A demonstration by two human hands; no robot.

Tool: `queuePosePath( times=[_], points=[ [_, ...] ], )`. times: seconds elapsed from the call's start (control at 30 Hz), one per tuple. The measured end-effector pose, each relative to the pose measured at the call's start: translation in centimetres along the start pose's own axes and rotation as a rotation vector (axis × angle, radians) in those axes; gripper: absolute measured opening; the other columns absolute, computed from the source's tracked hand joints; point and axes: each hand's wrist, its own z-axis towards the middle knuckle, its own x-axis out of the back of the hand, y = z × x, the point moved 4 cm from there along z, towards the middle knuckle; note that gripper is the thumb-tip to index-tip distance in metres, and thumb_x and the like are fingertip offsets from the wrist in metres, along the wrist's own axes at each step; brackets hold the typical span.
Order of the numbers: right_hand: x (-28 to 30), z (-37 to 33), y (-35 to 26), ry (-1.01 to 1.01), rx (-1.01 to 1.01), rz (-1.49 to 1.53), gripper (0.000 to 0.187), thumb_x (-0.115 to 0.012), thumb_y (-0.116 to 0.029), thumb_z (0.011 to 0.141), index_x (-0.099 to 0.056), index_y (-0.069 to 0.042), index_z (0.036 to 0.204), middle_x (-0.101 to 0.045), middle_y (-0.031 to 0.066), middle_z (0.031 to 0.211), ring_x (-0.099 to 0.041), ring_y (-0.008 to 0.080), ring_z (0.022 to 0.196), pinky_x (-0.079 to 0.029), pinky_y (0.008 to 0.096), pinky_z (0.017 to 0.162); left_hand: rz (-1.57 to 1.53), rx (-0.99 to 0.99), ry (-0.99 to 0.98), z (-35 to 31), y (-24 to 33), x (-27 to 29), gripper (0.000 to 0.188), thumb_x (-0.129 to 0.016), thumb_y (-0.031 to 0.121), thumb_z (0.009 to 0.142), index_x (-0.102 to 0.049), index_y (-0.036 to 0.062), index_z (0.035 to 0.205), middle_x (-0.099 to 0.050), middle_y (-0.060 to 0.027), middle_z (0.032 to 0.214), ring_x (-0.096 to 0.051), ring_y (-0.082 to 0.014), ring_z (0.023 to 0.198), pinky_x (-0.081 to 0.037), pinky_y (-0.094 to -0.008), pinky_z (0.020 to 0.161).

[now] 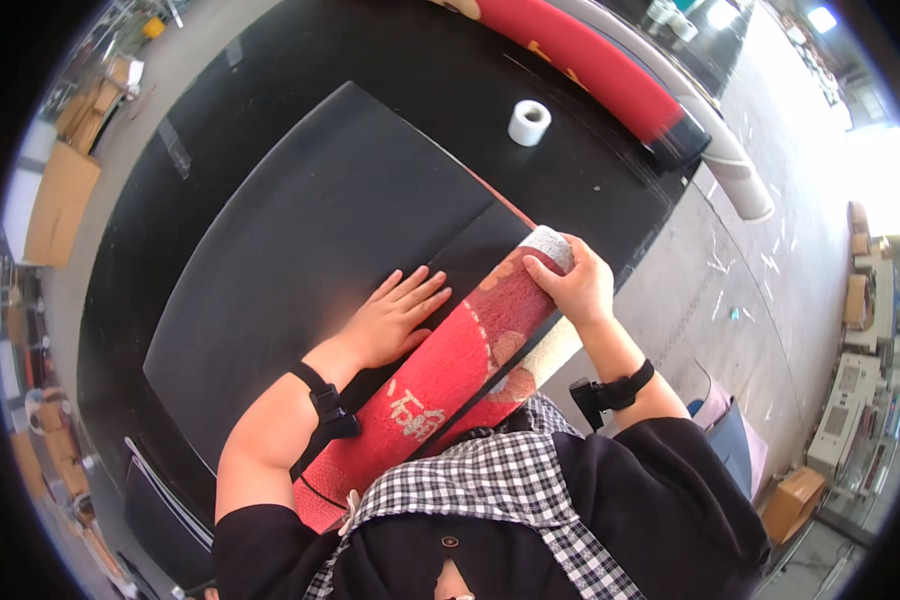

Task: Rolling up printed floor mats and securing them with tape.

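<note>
A rolled red mat point(450, 370) with pale patterned marks and a whitish mesh backing lies across the near edge of a black table point(270, 120). My left hand point(395, 320) rests flat, fingers spread, on the roll and the black underside of the unrolled mat point(310, 250). My right hand point(570, 285) grips the far end of the roll, thumb over its whitish end. Both wrists wear black straps.
A white tape roll point(529, 122) stands on the table farther back. Another red rolled mat point(590, 65) and a pale tube point(725, 150) lie along the far edge. Grey floor is to the right, with cardboard boxes point(55, 200) at the left.
</note>
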Motion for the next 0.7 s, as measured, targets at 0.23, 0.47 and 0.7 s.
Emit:
queuePosePath(
  times=[0.23,0.47,0.7],
  points=[
    [0.0,3.9,-3.3,-0.22,0.02,-0.487,0.062,-0.069,-0.06,0.073,-0.066,-0.003,0.096,-0.071,0.0163,0.094,-0.069,0.0322,0.091,-0.054,0.0392,0.078,-0.031,0.318,0.091,-12.9,6.7,6.4,0.078,-0.067,0.051,0.081,-0.048,0.0009,0.137,-0.052,-0.0278,0.133,-0.052,-0.0426,0.121,-0.039,-0.0487,0.104],
    [-1.6,15.2,-3.9,-0.24,0.25,-0.498,0.086,-0.079,-0.056,0.063,-0.058,0.0,0.124,-0.065,0.0207,0.115,-0.063,0.0328,0.109,-0.049,0.0402,0.094,0.159,0.738,0.418,-19.4,11.9,-2.3,0.09,-0.085,0.03,0.057,-0.048,0.0078,0.136,-0.054,-0.0198,0.128,-0.056,-0.0387,0.113,-0.046,-0.0485,0.096],
    [-4.7,27.5,4.3,-0.2,0.31,-0.325,0.076,-0.088,-0.027,0.059,-0.055,-0.004,0.123,-0.062,0.0152,0.12,-0.063,0.0262,0.107,-0.048,0.036,0.096,-0.059,0.738,0.465,-18.7,10.0,-1.1,0.085,-0.084,0.03,0.054,-0.054,0.0096,0.131,-0.062,-0.0113,0.117,-0.059,-0.0303,0.107,-0.048,-0.0422,0.092]
  ],
)
